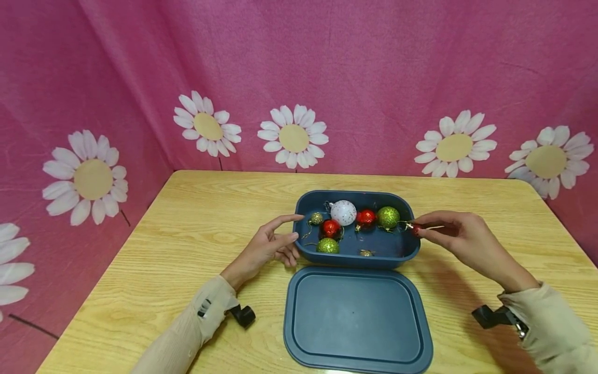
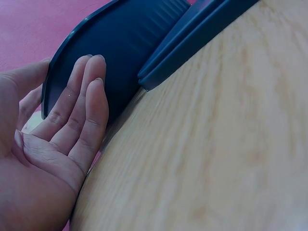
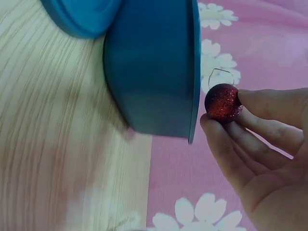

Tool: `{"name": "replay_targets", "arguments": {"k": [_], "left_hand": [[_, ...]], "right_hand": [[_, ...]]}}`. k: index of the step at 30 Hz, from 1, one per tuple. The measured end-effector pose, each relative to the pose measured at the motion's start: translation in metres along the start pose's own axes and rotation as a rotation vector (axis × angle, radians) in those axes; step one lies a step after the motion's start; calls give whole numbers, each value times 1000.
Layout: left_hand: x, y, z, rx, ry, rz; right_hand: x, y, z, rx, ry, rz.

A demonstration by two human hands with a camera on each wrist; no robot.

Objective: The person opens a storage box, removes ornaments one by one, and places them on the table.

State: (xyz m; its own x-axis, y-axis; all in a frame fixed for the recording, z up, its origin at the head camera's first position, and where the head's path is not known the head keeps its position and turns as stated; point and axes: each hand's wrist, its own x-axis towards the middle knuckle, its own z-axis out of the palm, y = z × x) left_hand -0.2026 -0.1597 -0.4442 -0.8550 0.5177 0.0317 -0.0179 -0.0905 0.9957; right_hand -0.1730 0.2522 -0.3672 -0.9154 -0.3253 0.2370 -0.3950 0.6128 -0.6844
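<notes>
A small red glitter bauble (image 3: pixel 224 103) is pinched between the thumb and fingertips of my right hand (image 1: pixel 460 236), at the right rim of a dark blue plastic box (image 1: pixel 374 261). In the right wrist view a thin loop of string stands out from the bauble. My left hand (image 1: pixel 263 249) is at the box's left end, its fingers (image 2: pixel 94 103) fairly straight beside the wall, and one fingertip reaches the rim. Inside the box lie a white speckled bauble (image 1: pixel 343 213), shiny red baubles (image 1: pixel 330 228), green glitter baubles (image 1: pixel 388 217) and small gold ones (image 1: pixel 316 218).
The box's flat blue lid (image 1: pixel 357 317) lies on the wooden table (image 1: pixel 224 208) just in front of the box. A pink curtain (image 1: pixel 364 78) with white flowers hangs behind the table and along its left side.
</notes>
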Motion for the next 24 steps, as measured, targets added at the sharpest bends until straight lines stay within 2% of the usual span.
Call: {"name": "replay_targets", "arguments": {"k": [8, 15, 24], "left_hand": [[0, 0, 0, -7, -1, 2], [1, -1, 0, -10, -1, 6], [1, -1, 1, -7, 3, 3]], "right_hand": [[-9, 14, -15, -6, 57, 21], [-19, 32, -31, -80, 95, 89], [-33, 49, -30, -132, 81, 136]]}}
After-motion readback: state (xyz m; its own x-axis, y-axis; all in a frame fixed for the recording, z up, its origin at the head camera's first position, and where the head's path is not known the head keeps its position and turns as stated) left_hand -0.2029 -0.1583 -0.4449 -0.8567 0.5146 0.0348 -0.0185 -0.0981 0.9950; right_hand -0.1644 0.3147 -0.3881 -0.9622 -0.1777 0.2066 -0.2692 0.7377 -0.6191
